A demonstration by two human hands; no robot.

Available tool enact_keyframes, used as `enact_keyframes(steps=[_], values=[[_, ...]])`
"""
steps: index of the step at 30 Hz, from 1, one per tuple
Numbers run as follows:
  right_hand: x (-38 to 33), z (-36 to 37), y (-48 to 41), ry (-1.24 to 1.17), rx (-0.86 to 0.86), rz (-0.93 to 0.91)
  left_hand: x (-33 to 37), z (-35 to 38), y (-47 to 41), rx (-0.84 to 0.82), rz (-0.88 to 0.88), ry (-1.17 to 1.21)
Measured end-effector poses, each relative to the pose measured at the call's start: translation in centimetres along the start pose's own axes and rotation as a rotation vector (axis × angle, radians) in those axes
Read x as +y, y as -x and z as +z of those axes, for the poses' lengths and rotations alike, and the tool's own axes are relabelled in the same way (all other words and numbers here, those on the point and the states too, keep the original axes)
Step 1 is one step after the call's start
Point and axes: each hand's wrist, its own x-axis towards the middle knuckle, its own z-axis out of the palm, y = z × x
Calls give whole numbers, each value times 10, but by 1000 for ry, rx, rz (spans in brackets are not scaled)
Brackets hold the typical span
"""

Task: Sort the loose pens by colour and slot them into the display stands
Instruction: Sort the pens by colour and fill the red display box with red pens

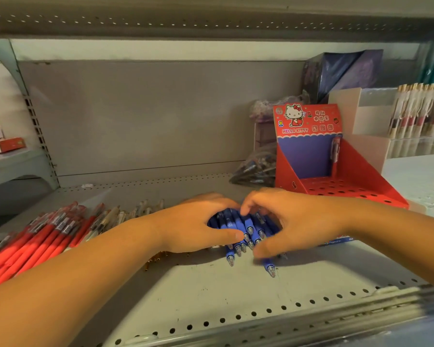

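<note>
On the shelf (211, 291), blue pens (246, 226) lie bunched between both hands; left hand (198, 224) and right hand (291, 219) curl round them; red stand (361, 179) behind.

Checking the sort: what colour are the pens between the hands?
Blue. The pens show best in the head view.
</note>
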Motion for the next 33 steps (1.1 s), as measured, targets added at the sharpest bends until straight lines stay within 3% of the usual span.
enact_keyframes(steps=[5, 9, 14, 22, 26, 33], values=[[8, 11, 13, 83, -159, 2, 3, 8, -12, -57, -28, -103], [12, 14, 9, 6, -111, -30, 4, 11, -11, -98, -29, -93], [16, 21, -1, 97, -35, -25, 6, 7, -10, -70, -69, -110], [21, 29, -13, 148, -38, -13, 8, -2, 1, 75, -37, -108], [23, 31, -14, 182, -34, 4, 9, -3, 6, -23, 11, -49], [18, 31, -10, 180, 38, -14, 8, -3, 8, 45, 67, -272]])
